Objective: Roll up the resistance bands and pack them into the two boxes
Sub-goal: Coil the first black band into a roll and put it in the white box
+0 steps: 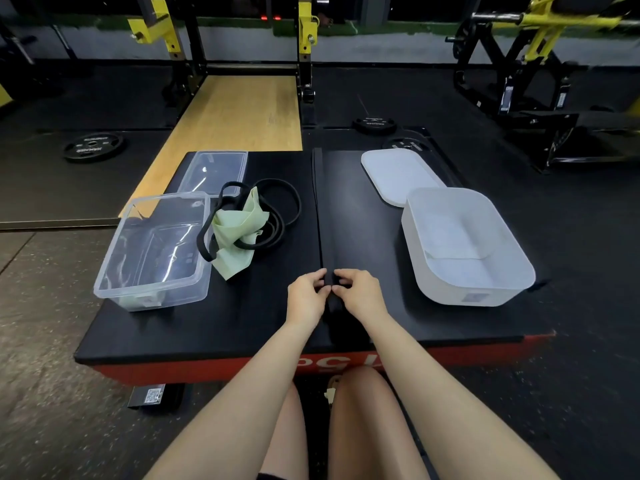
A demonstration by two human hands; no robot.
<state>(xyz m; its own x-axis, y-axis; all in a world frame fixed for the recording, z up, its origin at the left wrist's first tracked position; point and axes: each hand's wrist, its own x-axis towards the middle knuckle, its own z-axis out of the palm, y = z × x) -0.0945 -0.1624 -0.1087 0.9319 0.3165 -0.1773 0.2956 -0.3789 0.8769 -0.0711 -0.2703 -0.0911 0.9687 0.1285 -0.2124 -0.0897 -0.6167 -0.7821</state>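
Both hands (329, 289) pinch, seemingly, the black band's (318, 209) near end between them.

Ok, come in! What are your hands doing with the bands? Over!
Left hand and right hand pinching near end of black band, laid flat. Both boxes open: clear box, white box. More bands piled by clear box. Nothing blocking.

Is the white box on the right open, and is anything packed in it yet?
Open and empty. The white box shows only its bare inside, and its lid lies flat on the platform behind it.
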